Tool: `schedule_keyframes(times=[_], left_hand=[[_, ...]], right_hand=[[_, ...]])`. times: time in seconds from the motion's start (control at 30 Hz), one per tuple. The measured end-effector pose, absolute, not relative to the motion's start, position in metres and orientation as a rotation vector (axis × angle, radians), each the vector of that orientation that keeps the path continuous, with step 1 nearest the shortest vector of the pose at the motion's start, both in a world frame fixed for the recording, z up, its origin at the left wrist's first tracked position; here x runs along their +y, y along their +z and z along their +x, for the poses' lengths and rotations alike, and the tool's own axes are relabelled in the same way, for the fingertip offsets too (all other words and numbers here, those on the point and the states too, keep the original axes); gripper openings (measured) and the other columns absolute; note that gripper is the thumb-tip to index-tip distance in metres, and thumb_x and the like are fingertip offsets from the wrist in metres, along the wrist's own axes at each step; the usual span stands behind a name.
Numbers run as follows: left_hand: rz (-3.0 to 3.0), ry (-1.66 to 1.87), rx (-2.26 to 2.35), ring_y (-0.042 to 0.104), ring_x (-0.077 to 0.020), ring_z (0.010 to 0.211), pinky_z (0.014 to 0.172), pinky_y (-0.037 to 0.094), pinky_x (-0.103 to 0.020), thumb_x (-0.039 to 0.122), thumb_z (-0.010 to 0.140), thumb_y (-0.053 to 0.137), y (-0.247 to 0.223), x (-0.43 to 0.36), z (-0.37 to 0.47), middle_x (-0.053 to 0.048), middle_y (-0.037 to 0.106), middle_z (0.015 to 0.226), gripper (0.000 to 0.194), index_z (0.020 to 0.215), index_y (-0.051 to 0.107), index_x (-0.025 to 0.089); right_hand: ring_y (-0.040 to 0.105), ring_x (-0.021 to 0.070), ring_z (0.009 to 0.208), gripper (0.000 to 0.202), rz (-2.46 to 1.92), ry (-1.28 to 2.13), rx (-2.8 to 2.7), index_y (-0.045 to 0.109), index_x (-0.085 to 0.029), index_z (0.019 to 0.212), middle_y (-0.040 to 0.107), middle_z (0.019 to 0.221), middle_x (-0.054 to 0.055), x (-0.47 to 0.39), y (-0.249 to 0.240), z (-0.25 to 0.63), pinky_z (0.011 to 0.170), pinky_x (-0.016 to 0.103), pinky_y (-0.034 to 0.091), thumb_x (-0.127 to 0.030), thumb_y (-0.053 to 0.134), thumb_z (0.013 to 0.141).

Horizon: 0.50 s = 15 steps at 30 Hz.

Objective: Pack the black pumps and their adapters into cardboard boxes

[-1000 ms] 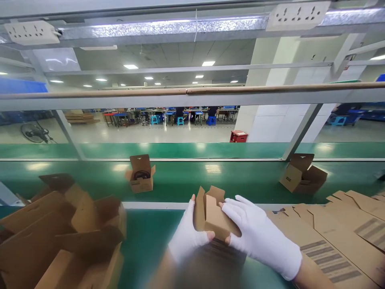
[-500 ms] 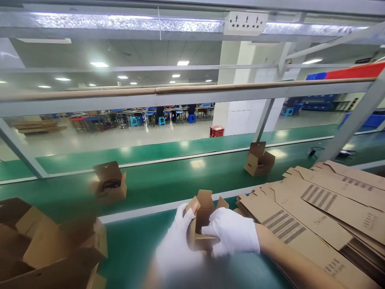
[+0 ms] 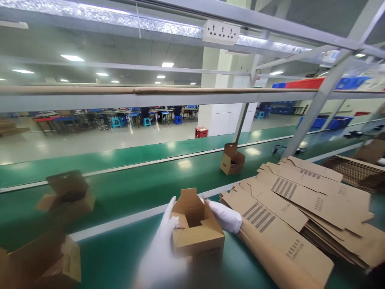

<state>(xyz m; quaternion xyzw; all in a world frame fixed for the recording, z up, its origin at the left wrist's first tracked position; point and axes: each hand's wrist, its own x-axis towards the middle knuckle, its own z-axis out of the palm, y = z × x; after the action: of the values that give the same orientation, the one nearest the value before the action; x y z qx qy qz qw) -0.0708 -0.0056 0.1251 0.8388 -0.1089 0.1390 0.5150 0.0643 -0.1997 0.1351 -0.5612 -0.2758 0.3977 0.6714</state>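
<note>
A small brown cardboard box [image 3: 198, 239] with its top open stands between my two gloved hands. My left hand [image 3: 164, 241], in a white glove, grips the box's left wall, its thumb over the edge. My right hand [image 3: 224, 215], gloved too, lies along the box's far right side; its fingertips are mostly hidden behind the wall. The box's back flap points up, and its inside looks dark. Right of my right forearm lies a spread stack of flat cardboard box blanks [image 3: 261, 216] with printed stripes.
On the green conveyor belt [image 3: 144, 182] stand an open box [image 3: 231, 160] with something dark inside and a blurred open box [image 3: 69, 196] at left. More open cardboard [image 3: 45, 261] fills the lower left corner. A metal post [image 3: 313, 100] rises behind the blanks.
My view has turned to the right. The box has been turned and its front wall now faces me; my right hand has gone from its front opening to its right side.
</note>
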Motion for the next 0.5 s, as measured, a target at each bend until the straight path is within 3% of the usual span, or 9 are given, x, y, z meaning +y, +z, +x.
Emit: schedule_keyframes(times=[0.07, 0.13, 0.27, 0.37, 0.43, 0.5], left_hand=[[1.998, 0.321, -0.276, 0.025, -0.0442, 0.134, 0.103, 0.032, -0.054, 0.041, 0.061, 0.074, 0.128, -0.007, -0.074, -0.014, 0.027, 0.145, 0.043, 0.095, 0.056, 0.023], [1.978, 0.31, -0.292, 0.029, -0.0437, 0.132, 0.103, 0.033, -0.054, 0.041, 0.062, 0.073, 0.131, -0.008, -0.077, -0.012, 0.028, 0.145, 0.04, 0.093, 0.056, 0.025], [1.919, 0.294, -0.319, 0.037, -0.0415, 0.126, 0.102, 0.037, -0.052, 0.046, 0.063, 0.071, 0.132, -0.011, -0.076, -0.011, 0.038, 0.136, 0.044, 0.099, 0.054, 0.026], [1.879, 0.275, -0.319, 0.041, -0.0409, 0.122, 0.1, 0.039, -0.053, 0.051, 0.065, 0.067, 0.129, -0.012, -0.073, -0.012, 0.045, 0.126, 0.055, 0.112, 0.051, 0.028], [1.865, 0.244, -0.324, 0.045, -0.0409, 0.118, 0.099, 0.04, -0.053, 0.052, 0.063, 0.069, 0.126, -0.013, -0.071, -0.011, 0.047, 0.123, 0.059, 0.114, 0.052, 0.03], [1.858, 0.206, -0.328, 0.046, -0.0409, 0.115, 0.097, 0.042, -0.053, 0.05, 0.06, 0.071, 0.122, -0.013, -0.07, -0.01, 0.047, 0.123, 0.059, 0.113, 0.054, 0.031]], right_hand=[[0.055, 0.0302, 0.112, 0.063, -1.247, 0.973, -0.62, 0.056, -0.012, 0.122, 0.06, 0.12, 0.014, -0.194, 0.136, 0.055, 0.1, 0.046, 0.041, -0.046, 0.074, 0.071], [0.055, 0.0321, 0.112, 0.068, -1.286, 1.003, -0.623, 0.058, -0.011, 0.121, 0.059, 0.121, 0.014, -0.192, 0.136, 0.053, 0.101, 0.048, 0.04, -0.037, 0.08, 0.062], [0.044, 0.0304, 0.125, 0.072, -1.265, 1.028, -0.747, 0.055, -0.015, 0.125, 0.05, 0.133, 0.014, -0.203, 0.136, 0.075, 0.107, 0.045, 0.032, -0.036, 0.08, 0.061], [0.035, 0.0274, 0.132, 0.085, -1.284, 1.121, -0.947, 0.045, -0.014, 0.134, 0.042, 0.139, 0.015, -0.213, 0.149, 0.094, 0.109, 0.04, 0.029, -0.043, 0.079, 0.062], [0.04, 0.0278, 0.129, 0.088, -1.578, 1.101, -1.083, 0.04, -0.013, 0.138, 0.044, 0.138, 0.017, -0.212, 0.166, 0.096, 0.106, 0.04, 0.033, -0.051, 0.074, 0.066], [0.053, 0.029, 0.114, 0.082, -2.032, 0.992, -1.241, 0.046, -0.016, 0.134, 0.056, 0.125, 0.013, -0.204, 0.184, 0.087, 0.097, 0.04, 0.041, -0.054, 0.071, 0.067]])
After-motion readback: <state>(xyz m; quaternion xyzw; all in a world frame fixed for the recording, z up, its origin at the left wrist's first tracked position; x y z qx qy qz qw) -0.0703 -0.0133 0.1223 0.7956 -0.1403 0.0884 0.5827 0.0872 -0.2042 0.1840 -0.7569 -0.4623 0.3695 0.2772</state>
